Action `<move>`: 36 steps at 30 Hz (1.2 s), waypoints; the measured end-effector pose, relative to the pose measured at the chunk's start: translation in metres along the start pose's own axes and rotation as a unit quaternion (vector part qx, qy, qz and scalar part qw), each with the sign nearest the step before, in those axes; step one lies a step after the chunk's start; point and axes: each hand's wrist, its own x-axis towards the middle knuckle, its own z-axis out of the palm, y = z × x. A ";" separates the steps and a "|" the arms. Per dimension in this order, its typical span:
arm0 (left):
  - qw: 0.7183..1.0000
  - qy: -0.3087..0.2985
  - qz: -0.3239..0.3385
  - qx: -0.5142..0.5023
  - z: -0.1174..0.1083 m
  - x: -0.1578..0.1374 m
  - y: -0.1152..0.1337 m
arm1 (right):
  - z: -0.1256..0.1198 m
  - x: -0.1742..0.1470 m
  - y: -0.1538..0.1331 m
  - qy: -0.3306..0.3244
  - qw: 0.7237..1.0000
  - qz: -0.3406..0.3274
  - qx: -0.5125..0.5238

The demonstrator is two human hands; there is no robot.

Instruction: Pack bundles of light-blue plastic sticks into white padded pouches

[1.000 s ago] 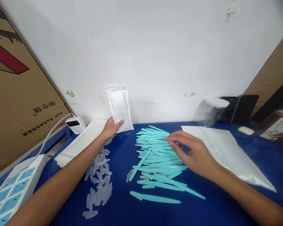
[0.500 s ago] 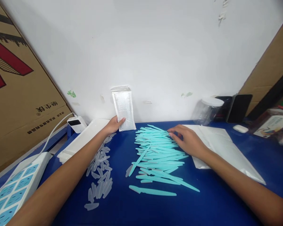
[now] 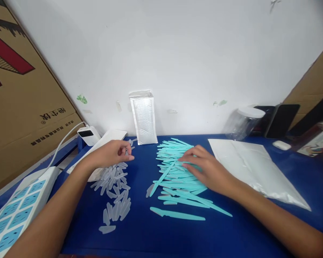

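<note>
Several teal eyebrow razors (image 3: 177,215) lie in a loose pile, most of them pointing sideways. My right hand (image 3: 204,166) is over the pile's right part, fingers stretched and slightly apart, the tips by a slanted razor; whether they touch it I cannot tell. Left of the pile, several clear plastic blade covers (image 3: 118,209) are scattered. My left hand (image 3: 115,154) hovers over their far end, fingers loosely curled, thumb apart, nothing visible in them. A white padded envelope (image 3: 144,118) leans upright against the wall, touched by neither hand.
A flat white packet (image 3: 247,165) lies on the right. Behind it stand a clear jar (image 3: 243,123), a dark phone (image 3: 282,120) and a white earbud case (image 3: 281,145). On the left are a power strip (image 3: 21,204), a cabled white device (image 3: 88,135) and a large cardboard box (image 3: 24,107).
My left hand has let go of the padded envelope, which stays standing, and moved down and left over the clear covers. My right hand has shifted left and nearer over the razors.
</note>
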 end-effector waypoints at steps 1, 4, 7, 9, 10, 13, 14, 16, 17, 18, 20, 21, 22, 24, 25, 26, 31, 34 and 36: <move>1.000 -0.029 0.000 0.001 0.001 -0.004 0.001 | 0.004 0.002 -0.008 -0.016 1.000 -0.010 -0.010; 0.999 -0.035 0.010 0.020 0.011 -0.007 0.011 | 0.015 0.005 -0.025 -0.064 0.995 -0.028 -0.067; 0.995 -0.091 0.045 -0.008 0.022 -0.010 0.031 | 0.024 0.006 -0.028 -0.097 0.988 -0.036 -0.111; 0.987 -0.145 0.063 -0.040 0.030 -0.015 0.045 | 0.029 0.006 -0.025 -0.102 0.988 -0.042 -0.112; 0.983 -0.164 0.070 -0.048 0.033 -0.018 0.052 | 0.031 0.007 -0.024 -0.098 0.988 -0.044 -0.107; 0.979 -0.185 0.073 -0.041 0.042 -0.023 0.062 | 0.034 0.009 -0.020 -0.067 0.992 -0.053 -0.089; 0.979 -0.187 0.068 -0.033 0.044 -0.024 0.062 | 0.034 0.010 -0.020 -0.056 0.993 -0.057 -0.084; 0.980 -0.192 0.057 -0.020 0.046 -0.024 0.059 | 0.035 0.011 -0.020 -0.042 0.994 -0.068 -0.076; 0.979 -0.194 0.052 -0.018 0.046 -0.023 0.057 | 0.035 0.012 -0.020 -0.038 0.994 -0.074 -0.072; 0.979 -0.196 0.049 -0.017 0.046 -0.022 0.055 | 0.035 0.012 -0.020 -0.035 0.994 -0.079 -0.068; 0.980 -0.194 0.048 -0.015 0.045 -0.021 0.052 | 0.036 0.012 -0.020 -0.033 0.994 -0.085 -0.062; 0.980 -0.192 0.050 -0.014 0.045 -0.020 0.052 | 0.036 0.012 -0.020 -0.033 0.994 -0.087 -0.059; 0.980 -0.192 0.053 -0.013 0.045 -0.020 0.052 | 0.036 0.012 -0.020 -0.034 0.994 -0.090 -0.057; 0.979 -0.196 0.060 -0.013 0.047 -0.018 0.054 | 0.037 0.011 -0.019 -0.031 0.994 -0.093 -0.048; 0.978 -0.198 0.062 -0.014 0.049 -0.018 0.055 | 0.037 0.011 -0.019 -0.026 0.995 -0.091 -0.040; 0.977 -0.201 0.062 -0.016 0.051 -0.017 0.056 | 0.037 0.011 -0.019 -0.018 0.996 -0.087 -0.027; 0.972 -0.223 0.062 -0.052 0.055 -0.015 0.060 | 0.031 0.012 -0.022 0.053 0.994 -0.040 0.087; 0.971 -0.222 0.062 -0.065 0.053 -0.016 0.059 | 0.019 0.012 -0.027 0.105 0.986 -0.004 0.130; 0.972 -0.216 0.067 -0.067 0.051 -0.018 0.057 | 0.008 0.012 -0.029 0.139 0.981 0.022 0.134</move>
